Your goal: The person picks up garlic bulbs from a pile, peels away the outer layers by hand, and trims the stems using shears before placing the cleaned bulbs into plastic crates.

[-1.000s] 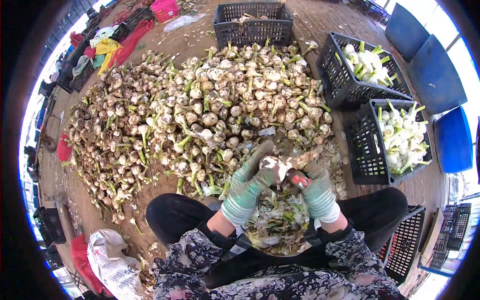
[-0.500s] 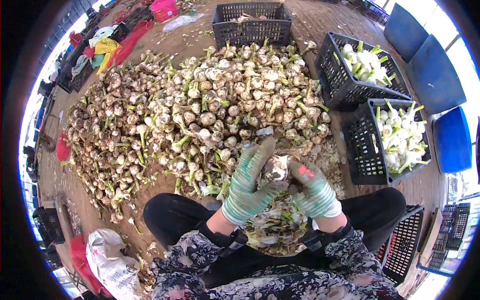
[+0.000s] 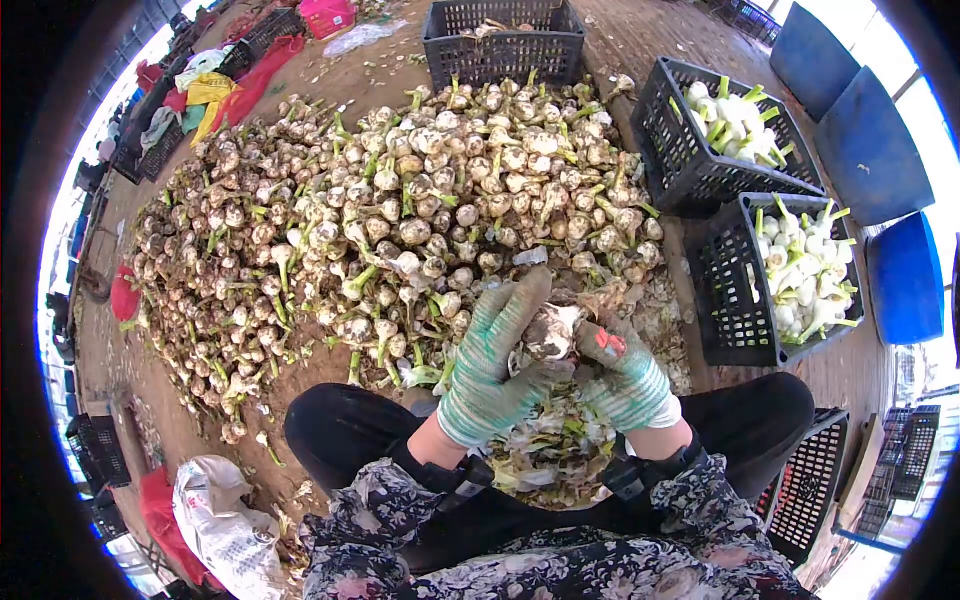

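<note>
Between my gloved hands is a garlic bulb [image 3: 552, 332] with dirty, partly loosened outer skin. My left hand [image 3: 498, 365], in a white and green glove, holds it from the left, fingers pointing up and thumb below. From the right, my right hand [image 3: 628, 375], whose glove has a red patch, grips the bulb's side with bent fingers. Just beyond my hands spreads a large heap of unpeeled garlic [image 3: 420, 210]. Peeled skins and leaves [image 3: 555, 450] lie between my legs, below the hands.
Two black crates of cleaned white garlic [image 3: 690, 150], [image 3: 730, 290] stand at the right, beside blue panels [image 3: 870, 150] and a blue bin [image 3: 905, 280]. Another black crate [image 3: 500, 60] is behind the heap. A white sack [image 3: 225, 520] lies at lower left.
The bulb has turned slightly between my hands, and more brown loose skin shows at its upper right. Both hands stay in nearly the same place.
</note>
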{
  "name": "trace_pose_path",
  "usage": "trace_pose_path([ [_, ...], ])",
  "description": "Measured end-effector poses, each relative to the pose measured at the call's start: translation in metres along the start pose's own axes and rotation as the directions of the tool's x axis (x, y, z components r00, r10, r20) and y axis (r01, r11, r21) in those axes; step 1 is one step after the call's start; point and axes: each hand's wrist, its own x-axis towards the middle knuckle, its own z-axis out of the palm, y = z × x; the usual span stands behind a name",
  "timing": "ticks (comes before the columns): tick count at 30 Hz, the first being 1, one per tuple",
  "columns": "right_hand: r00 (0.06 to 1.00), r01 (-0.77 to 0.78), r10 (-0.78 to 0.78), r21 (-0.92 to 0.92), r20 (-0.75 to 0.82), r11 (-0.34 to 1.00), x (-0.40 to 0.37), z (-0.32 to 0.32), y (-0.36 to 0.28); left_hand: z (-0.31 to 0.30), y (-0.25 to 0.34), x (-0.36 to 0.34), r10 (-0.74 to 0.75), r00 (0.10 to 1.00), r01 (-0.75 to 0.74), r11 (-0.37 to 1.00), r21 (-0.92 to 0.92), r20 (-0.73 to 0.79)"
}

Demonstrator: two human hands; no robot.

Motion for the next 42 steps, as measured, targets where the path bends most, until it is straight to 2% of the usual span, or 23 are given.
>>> trace_pose_path([
  [1, 1.000, 0.001, -0.001, 0.001, -0.001, 1.000, 0.000, 0.004, -0.006, -0.002, 0.003, 0.002, -0.002, 0.999, 0.000, 0.999, 0.048, 0.032],
  [3, 0.991, -0.132, 0.118, 0.457, 0.059, 0.879, 0.001, 0.014, -0.020, -0.004, 0.006, 0.005, -0.006, 0.998, 0.000, 0.995, 0.096, 0.063],
  [6, 0.974, -0.147, 0.007, 0.616, 0.225, 0.774, -0.001, 0.002, -0.016, -0.003, 0.009, 0.006, 0.036, 0.996, -0.046, 0.993, 0.111, 0.086],
  [7, 0.991, 0.044, -0.076, 0.264, 0.111, 0.964, 0.001, 0.005, -0.014, -0.003, 0.011, 0.006, 0.040, 0.994, -0.052, 0.992, 0.112, 0.106],
  [10, 0.992, -0.083, 0.086, 0.035, -0.090, 0.996, 0.002, 0.009, -0.019, 0.001, 0.009, 0.004, -0.060, 0.993, 0.068, 0.995, -0.073, 0.106],
  [11, 0.995, -0.090, 0.096, 0.289, -0.008, 0.953, 0.004, 0.007, -0.015, 0.000, 0.006, 0.003, -0.022, 0.995, 0.022, 1.000, 0.001, 0.102],
  [15, 0.997, -0.073, 0.074, 0.367, 0.012, 0.928, 0.001, 0.021, -0.027, 0.000, 0.000, 0.004, 0.101, 0.992, -0.109, 0.988, 0.110, 0.073],
  [21, 0.990, -0.138, 0.130, 0.428, 0.050, 0.893, -0.001, 0.014, -0.030, -0.003, 0.002, 0.003, 0.029, 0.995, -0.041, 0.992, 0.120, 0.097],
  [22, 0.994, -0.100, 0.106, 0.201, -0.020, 0.974, 0.000, 0.003, -0.017, 0.001, 0.003, 0.001, 0.027, 0.995, -0.038, 0.992, 0.119, 0.097],
  [23, 0.994, -0.069, 0.066, -0.041, -0.081, 0.997, 0.000, -0.005, -0.008, 0.008, 0.006, 0.000, -0.157, 0.987, 0.153, 0.981, -0.117, -0.026],
  [24, 0.994, -0.070, 0.067, -0.041, -0.082, 0.997, 0.001, 0.001, -0.007, 0.011, 0.008, 0.000, -0.357, 0.929, 0.299, 0.882, -0.363, -0.102],
  [25, 0.965, 0.206, -0.254, -0.409, -0.065, 0.889, 0.006, 0.012, -0.005, 0.004, -0.006, -0.003, -0.664, 0.733, 0.472, 0.337, -0.815, 0.150],
  [26, 0.848, 0.415, -0.525, -0.701, 0.068, 0.580, 0.007, 0.019, -0.005, 0.007, -0.008, -0.004, -0.662, 0.734, 0.472, 0.338, -0.814, 0.150],
  [27, 0.864, 0.316, -0.500, -0.836, 0.059, 0.448, 0.004, 0.020, -0.006, 0.010, -0.007, -0.003, -0.824, 0.518, 0.630, 0.184, -0.755, 0.231],
  [28, 0.862, 0.321, -0.503, -0.836, 0.064, 0.445, 0.003, 0.016, -0.006, 0.012, -0.008, -0.001, -0.923, 0.262, 0.734, 0.000, -0.679, 0.283],
  [30, 0.975, 0.056, -0.179, -0.635, -0.131, 0.770, 0.004, 0.006, 0.002, 0.017, -0.021, -0.010, -0.909, 0.334, 0.716, 0.072, -0.694, 0.250],
  [32, 0.955, 0.148, -0.262, -0.542, -0.139, 0.827, 0.003, 0.003, 0.005, 0.022, -0.032, -0.017, -0.733, 0.674, 0.619, 0.495, -0.610, 0.089],
  [33, 0.954, 0.150, -0.279, -0.623, -0.114, 0.768, 0.003, 0.010, -0.006, 0.030, -0.029, -0.018, -0.609, 0.789, 0.429, 0.644, -0.633, -0.085],
  [36, 0.923, 0.286, -0.384, -0.696, 0.017, 0.658, -0.004, 0.029, -0.032, 0.016, 0.000, -0.009, -0.635, 0.769, 0.577, 0.641, -0.507, 0.073],
  [38, 0.966, 0.236, -0.254, -0.240, -0.045, 0.942, -0.010, 0.026, -0.034, -0.002, 0.004, -0.004, -0.666, 0.730, 0.624, 0.556, -0.548, 0.156],
  [39, 0.986, 0.071, -0.057, 0.081, -0.155, 0.994, -0.011, 0.012, -0.036, -0.011, 0.004, -0.002, -0.614, 0.697, 0.644, 0.309, -0.700, 0.371],
  [40, 0.986, -0.147, 0.166, 0.484, 0.004, 0.863, -0.011, -0.008, -0.027, -0.014, 0.004, -0.001, -0.491, 0.670, 0.649, 0.023, -0.761, 0.557],
  [42, 0.987, -0.154, 0.147, 0.641, 0.064, 0.752, -0.010, -0.017, -0.013, -0.003, -0.017, -0.009, -0.495, 0.736, 0.575, 0.095, -0.813, 0.463],
])
